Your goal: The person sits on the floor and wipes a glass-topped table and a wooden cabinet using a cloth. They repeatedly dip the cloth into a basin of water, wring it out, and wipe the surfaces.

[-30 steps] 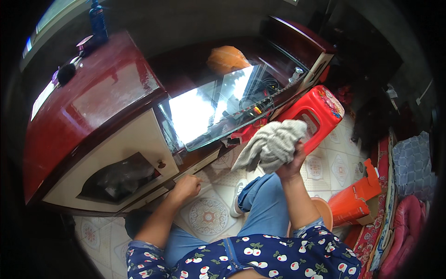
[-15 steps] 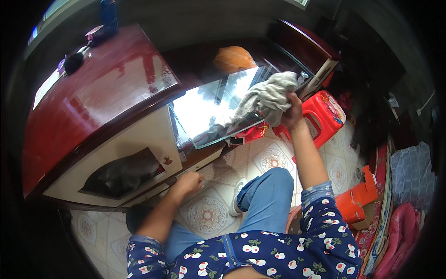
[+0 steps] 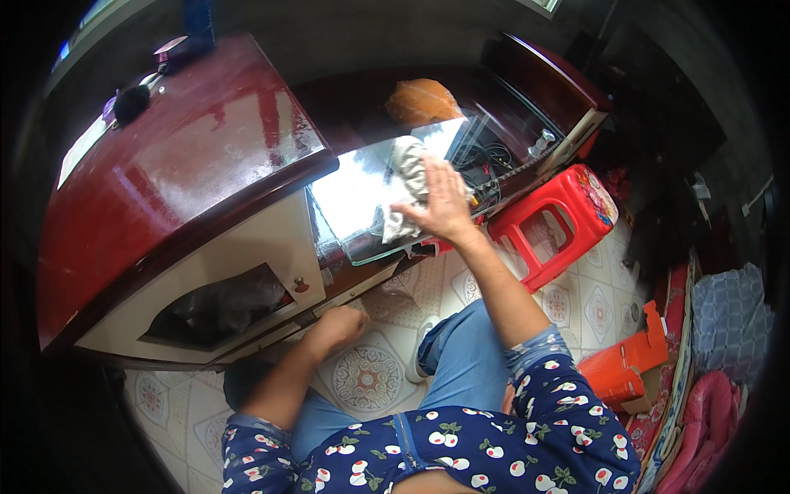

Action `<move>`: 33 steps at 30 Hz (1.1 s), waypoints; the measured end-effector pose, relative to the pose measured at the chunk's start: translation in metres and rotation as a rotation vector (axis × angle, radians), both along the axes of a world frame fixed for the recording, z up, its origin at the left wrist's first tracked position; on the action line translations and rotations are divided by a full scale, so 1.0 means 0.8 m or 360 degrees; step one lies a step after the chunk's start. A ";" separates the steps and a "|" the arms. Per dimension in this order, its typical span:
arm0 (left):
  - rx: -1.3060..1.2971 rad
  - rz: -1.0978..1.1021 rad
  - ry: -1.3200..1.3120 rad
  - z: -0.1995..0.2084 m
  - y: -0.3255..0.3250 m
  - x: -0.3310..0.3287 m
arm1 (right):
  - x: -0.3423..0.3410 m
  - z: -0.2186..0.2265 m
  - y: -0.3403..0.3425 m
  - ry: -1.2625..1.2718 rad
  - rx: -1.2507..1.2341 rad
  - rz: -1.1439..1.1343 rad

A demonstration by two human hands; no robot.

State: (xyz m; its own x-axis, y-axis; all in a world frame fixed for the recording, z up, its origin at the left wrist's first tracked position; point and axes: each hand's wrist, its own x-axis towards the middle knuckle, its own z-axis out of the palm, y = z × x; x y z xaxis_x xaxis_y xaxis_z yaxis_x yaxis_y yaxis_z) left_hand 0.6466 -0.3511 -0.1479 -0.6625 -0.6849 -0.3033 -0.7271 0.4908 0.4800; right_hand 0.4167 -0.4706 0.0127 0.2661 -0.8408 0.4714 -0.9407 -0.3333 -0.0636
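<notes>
A crumpled grey cloth [image 3: 406, 165] lies against the glass top [image 3: 372, 247] of a low dark-red cabinet. My right hand [image 3: 444, 202] presses on it, thumb spread and fingers stretched over its right side; the fabric under the palm is hidden. Bright light reflects off the glass left of the cloth. My left hand [image 3: 340, 325] is low beside the cabinet's lower drawers, fingers curled in; whatever they may hold is hidden. An orange object [image 3: 424, 102], perhaps a bag, sits behind the glass.
A taller cabinet [image 3: 197, 173] with a cream door stands at left, small items and a blue bottle [image 3: 198, 23] on top. Dark cables [image 3: 494, 156] lie right of the cloth. A red plastic stool [image 3: 568, 218], an orange box [image 3: 621, 366] and folded bedding [image 3: 728, 317] are at right.
My right hand has moved left, taking the cloth from raised and bunched at the glass's right end down onto the glass. My left hand has barely shifted.
</notes>
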 end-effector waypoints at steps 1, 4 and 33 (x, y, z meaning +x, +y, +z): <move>0.0027 -0.0030 -0.0023 0.003 -0.001 -0.005 | 0.014 0.000 -0.001 -0.0049 -0.0027 0.0136; -0.0131 0.0016 0.0115 -0.033 -0.002 0.006 | 0.079 0.008 0.013 -0.0412 0.0127 0.0663; -0.0026 0.0010 0.0117 0.003 0.007 -0.001 | -0.090 0.026 -0.233 -0.0945 0.0690 0.0301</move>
State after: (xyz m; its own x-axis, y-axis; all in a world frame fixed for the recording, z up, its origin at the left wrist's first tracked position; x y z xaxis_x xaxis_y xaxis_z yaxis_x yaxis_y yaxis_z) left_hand 0.6455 -0.3454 -0.1457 -0.6782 -0.6936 -0.2427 -0.6933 0.4944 0.5243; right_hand 0.3448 -0.6569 0.0336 0.2290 -0.9487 0.2181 -0.6369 -0.3155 -0.7034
